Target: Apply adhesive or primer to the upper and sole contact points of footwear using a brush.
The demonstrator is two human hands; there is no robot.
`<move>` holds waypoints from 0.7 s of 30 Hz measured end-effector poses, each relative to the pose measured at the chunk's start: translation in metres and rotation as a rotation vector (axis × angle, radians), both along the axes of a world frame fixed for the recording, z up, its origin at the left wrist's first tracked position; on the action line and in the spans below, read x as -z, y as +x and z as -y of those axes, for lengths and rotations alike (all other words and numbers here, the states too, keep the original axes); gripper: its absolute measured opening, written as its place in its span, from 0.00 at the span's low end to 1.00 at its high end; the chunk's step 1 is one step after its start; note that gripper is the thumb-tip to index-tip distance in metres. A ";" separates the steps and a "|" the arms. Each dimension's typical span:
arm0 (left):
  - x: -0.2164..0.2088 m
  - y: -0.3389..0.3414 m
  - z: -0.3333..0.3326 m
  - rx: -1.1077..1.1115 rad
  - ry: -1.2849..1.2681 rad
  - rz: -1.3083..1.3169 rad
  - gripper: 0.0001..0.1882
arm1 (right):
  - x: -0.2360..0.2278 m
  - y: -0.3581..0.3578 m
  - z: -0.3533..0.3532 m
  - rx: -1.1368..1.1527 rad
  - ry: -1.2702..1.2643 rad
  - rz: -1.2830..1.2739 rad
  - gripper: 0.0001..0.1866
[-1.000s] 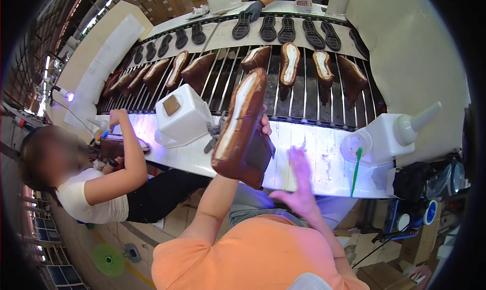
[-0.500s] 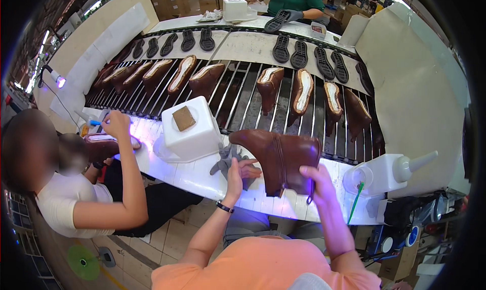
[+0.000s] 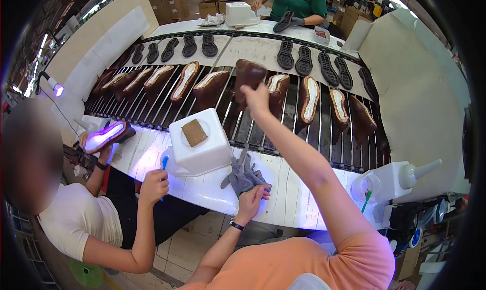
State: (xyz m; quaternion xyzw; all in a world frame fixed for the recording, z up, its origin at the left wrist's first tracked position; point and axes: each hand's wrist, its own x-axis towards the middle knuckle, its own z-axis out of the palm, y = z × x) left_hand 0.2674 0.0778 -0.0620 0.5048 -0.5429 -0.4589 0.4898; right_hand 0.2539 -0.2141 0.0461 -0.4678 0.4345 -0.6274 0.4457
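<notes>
My right arm reaches out over the rack of metal rods, and my right hand [image 3: 257,98] is closed on a brown ankle boot [image 3: 249,73], slightly blurred. The boot hangs over the rods between two neighbouring boots standing sole-up. At the front edge of the white table my left hand [image 3: 251,201] rests with loosely bent fingers and nothing visible in it. Grey gloves [image 3: 242,174] lie on the tabletop just beyond it. Beside them stands a white plastic container [image 3: 200,150] with a brown block [image 3: 194,132] on top.
Several upturned boots [image 3: 309,100] line the rods, with black soles [image 3: 304,61] behind them. To the right lies a white spouted bottle [image 3: 390,181] with a green-handled brush [image 3: 366,201]. At left a co-worker holds a boot [image 3: 106,136] and a blue-handled tool; another person works opposite.
My right hand has carried the boot from above the table forward onto the rod area. My left hand has drawn back slightly. The left co-worker's tool hand has moved down, away from their boot.
</notes>
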 end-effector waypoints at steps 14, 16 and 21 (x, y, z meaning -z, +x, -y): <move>-0.003 0.002 0.002 -0.010 0.022 -0.004 0.15 | 0.100 -0.137 -0.064 0.235 0.029 -0.333 0.36; -0.004 0.002 0.002 0.000 0.025 -0.003 0.15 | 0.116 -0.161 -0.047 0.561 0.118 -0.465 0.40; -0.006 -0.005 0.004 -0.002 0.050 0.049 0.15 | 0.144 -0.181 0.015 0.558 0.138 -0.629 0.51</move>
